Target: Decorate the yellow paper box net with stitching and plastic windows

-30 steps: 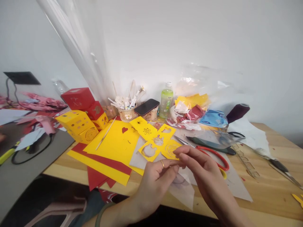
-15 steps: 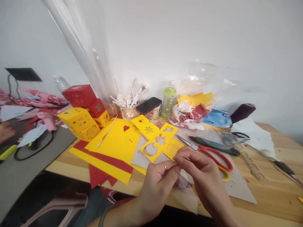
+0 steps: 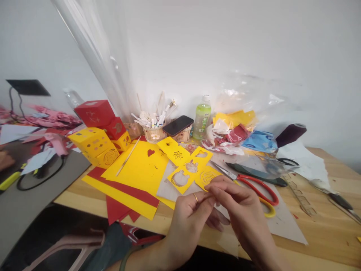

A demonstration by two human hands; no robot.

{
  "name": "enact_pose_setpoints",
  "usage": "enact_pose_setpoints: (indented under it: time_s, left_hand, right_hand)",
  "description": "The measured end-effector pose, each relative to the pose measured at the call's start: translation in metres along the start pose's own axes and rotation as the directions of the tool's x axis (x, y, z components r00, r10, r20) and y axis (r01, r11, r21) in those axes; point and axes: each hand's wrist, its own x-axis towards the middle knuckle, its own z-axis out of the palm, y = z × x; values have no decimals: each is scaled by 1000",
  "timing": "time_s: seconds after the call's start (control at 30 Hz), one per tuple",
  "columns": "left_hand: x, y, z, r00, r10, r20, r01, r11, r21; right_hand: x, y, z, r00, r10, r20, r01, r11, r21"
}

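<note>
My left hand [image 3: 187, 220] and my right hand [image 3: 239, 207] meet over the front of the table, fingertips pinched together. Whatever lies between the fingers is too small or hidden to make out; a see-through, purplish-tinted patch [image 3: 218, 219] shows just below them. Right behind the fingertips lies a yellow cut-out card [image 3: 187, 167] with a flower, a cat, a bear shape and a spiral. Red-handled scissors [image 3: 255, 184] rest beside my right hand, with a yellow handle [image 3: 266, 207] close to it.
Yellow sheets [image 3: 141, 163] and red paper [image 3: 121, 188] lie left. Behind stand yellow boxes [image 3: 94, 145], red boxes [image 3: 97, 113], a pen basket [image 3: 154, 134], a phone [image 3: 178, 125] and a green bottle [image 3: 202, 118]. A knife [image 3: 338, 199] lies right. At far left are a glue gun [image 3: 56, 143] and another person's hand [image 3: 5, 160].
Both hands stay pinched together in nearly the same place. The see-through patch below them has shifted slightly. The other person's hand at far left has moved a little further left.
</note>
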Motion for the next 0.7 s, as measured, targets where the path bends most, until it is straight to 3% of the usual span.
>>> enact_pose_setpoints:
  time_s: [0.7]
  left_hand:
    - [2, -2, -2, 999, 7, -32, -7, 1000, -29]
  right_hand:
    - [1, 2, 5, 999, 45, -3, -45, 999, 2]
